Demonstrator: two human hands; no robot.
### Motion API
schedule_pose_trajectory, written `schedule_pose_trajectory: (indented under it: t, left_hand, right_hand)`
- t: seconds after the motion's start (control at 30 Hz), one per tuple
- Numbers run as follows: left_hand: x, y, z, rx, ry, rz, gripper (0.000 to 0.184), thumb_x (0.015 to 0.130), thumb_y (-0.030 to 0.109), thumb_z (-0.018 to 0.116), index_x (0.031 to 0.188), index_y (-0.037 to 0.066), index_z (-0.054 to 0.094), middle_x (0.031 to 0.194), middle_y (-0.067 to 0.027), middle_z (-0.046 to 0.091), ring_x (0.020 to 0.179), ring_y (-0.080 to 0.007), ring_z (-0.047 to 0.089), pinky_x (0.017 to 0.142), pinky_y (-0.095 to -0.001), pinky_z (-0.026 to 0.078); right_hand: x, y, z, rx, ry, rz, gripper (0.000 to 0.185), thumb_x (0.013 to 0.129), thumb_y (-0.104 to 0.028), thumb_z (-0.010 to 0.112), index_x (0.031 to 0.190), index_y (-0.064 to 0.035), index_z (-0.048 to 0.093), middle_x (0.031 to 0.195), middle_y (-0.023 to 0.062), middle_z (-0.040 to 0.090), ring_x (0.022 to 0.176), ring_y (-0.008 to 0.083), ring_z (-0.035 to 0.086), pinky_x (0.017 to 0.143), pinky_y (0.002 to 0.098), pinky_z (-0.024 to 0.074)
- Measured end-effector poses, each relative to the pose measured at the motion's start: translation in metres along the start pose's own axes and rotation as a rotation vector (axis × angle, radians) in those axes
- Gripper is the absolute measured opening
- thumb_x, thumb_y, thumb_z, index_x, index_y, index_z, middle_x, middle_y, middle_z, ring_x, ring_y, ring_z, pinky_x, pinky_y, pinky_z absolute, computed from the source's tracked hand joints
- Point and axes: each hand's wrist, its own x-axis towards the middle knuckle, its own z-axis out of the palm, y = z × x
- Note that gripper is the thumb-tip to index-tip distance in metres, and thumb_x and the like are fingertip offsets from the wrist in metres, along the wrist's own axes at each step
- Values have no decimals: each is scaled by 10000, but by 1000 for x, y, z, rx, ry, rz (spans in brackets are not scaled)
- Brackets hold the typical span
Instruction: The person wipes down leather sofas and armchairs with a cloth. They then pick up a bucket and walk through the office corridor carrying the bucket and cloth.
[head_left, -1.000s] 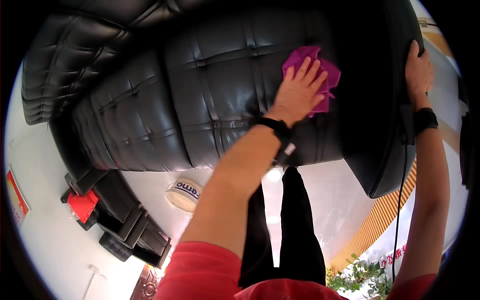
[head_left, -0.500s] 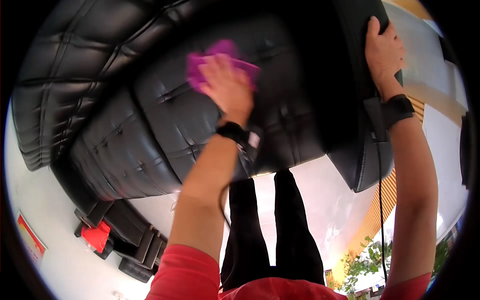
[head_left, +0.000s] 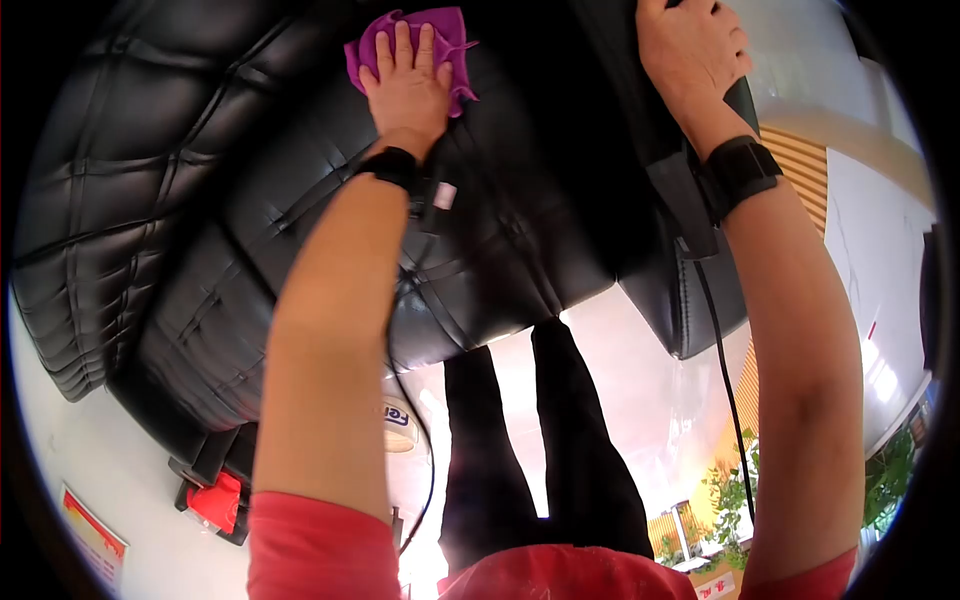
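My left hand (head_left: 408, 92) lies flat on a purple cloth (head_left: 455, 30), fingers spread, pressing it against the black sofa seat (head_left: 450, 270) close to the backrest. Part of the cloth is covered by the hand; its edges show around the fingers. At the upper right, my right hand (head_left: 693, 52) grips the top of the sofa armrest (head_left: 620, 90), its fingers bent over the outer side. Both wrists wear black straps with small devices and cables.
The tufted sofa backrest (head_left: 120, 150) runs along the left. A red item (head_left: 215, 502) rests on dark furniture at the lower left. Beyond the seat's front edge, a round stool-like object (head_left: 400, 425) with lettering stands on the pale floor. Green plants (head_left: 735, 490) are at the lower right.
My left hand has slid the purple cloth up and slightly left across the seat, deeper toward the back. My right hand appears higher and further left in view, still on the armrest.
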Motion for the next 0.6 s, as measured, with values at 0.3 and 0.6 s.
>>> schedule_pose_trajectory:
  t: [0.3,0.6]
  left_hand:
    - [-226,137,-47,-181,-413,673,589,838,360,507,1370,141,380,1453,-97,296,1343,-298,244,1004,-501,260]
    - [-92,8,-54,-113,-391,552,611,758,317,576,1325,159,410,1407,-78,361,1324,-268,286,988,-452,270]
  right_hand:
    - [1,-2,1,31,76,-20,520,855,-432,465,1164,-17,514,1066,202,543,1021,364,491,907,494,336]
    - [1,3,1,99,53,-20,520,847,-423,470,1143,1,526,1067,220,547,1025,373,494,902,503,339]
